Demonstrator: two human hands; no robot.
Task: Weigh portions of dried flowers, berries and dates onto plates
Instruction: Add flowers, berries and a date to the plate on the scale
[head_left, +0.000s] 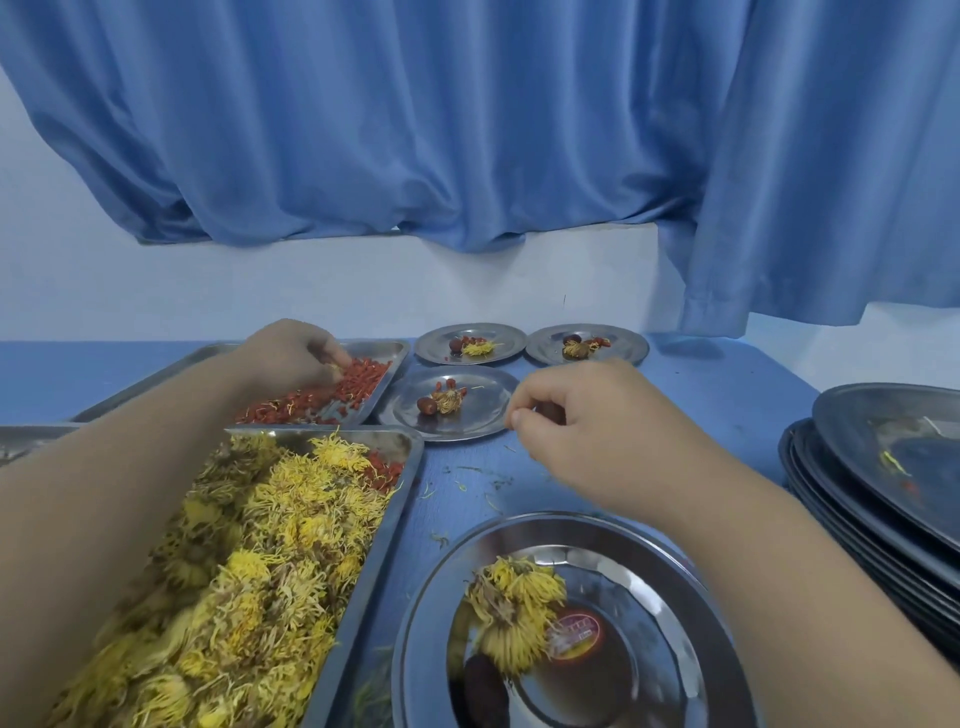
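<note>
We find the left hand (296, 353) pinching berries (358, 382) in their tray (387, 347), the right hand (582, 415) curled, contents untellable; loose berries could drop on the carry to the unfinished plate (519, 525) well back and right of that pinch.

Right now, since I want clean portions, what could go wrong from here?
The left hand pinches red berries; carrying them over the flower tray to the near plate may drop some among the flowers, where a few already lie. At right, the top plate sits askew on its stack and might slide.
</note>
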